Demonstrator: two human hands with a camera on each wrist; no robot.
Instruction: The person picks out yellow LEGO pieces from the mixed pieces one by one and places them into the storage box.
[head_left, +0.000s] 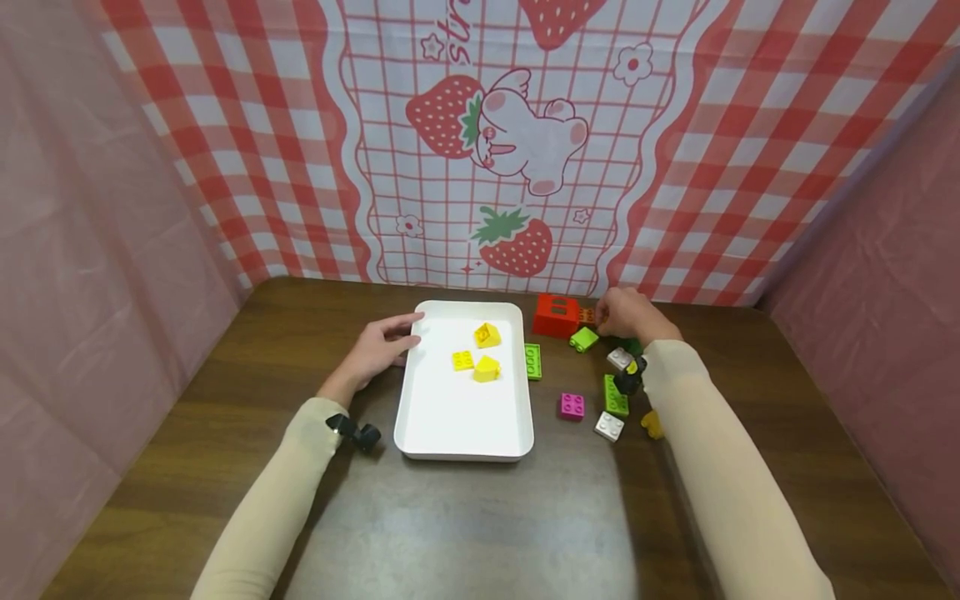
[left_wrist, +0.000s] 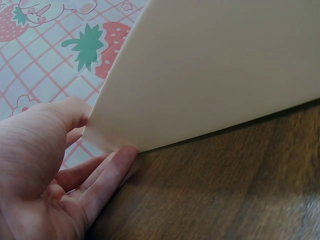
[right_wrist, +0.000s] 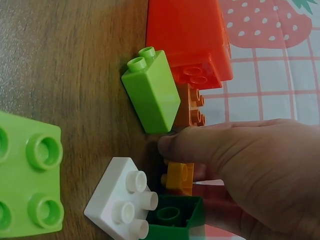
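Observation:
A white tray [head_left: 465, 417] holds a few yellow toy building blocks, among them a flat one [head_left: 462, 360] and a sloped one [head_left: 487, 335]. My left hand [head_left: 378, 346] grips the tray's left side near its far corner, thumb at the rim and fingers by the lower edge, as the left wrist view shows. At the back right, my right hand [head_left: 633, 312] reaches down among loose blocks. Its thumb and curled fingers are around a small yellow-orange block [right_wrist: 180, 177], which the hand hides in the head view. A dark green block [right_wrist: 172, 217] lies right beside it.
By the cloth backdrop stand a red block [head_left: 555, 317] and an orange block [right_wrist: 184, 105]. Light green [head_left: 583, 339], white [head_left: 609, 427] and pink blocks [head_left: 572, 407] lie right of the tray. Another yellow piece [head_left: 652, 425] is beside my right forearm.

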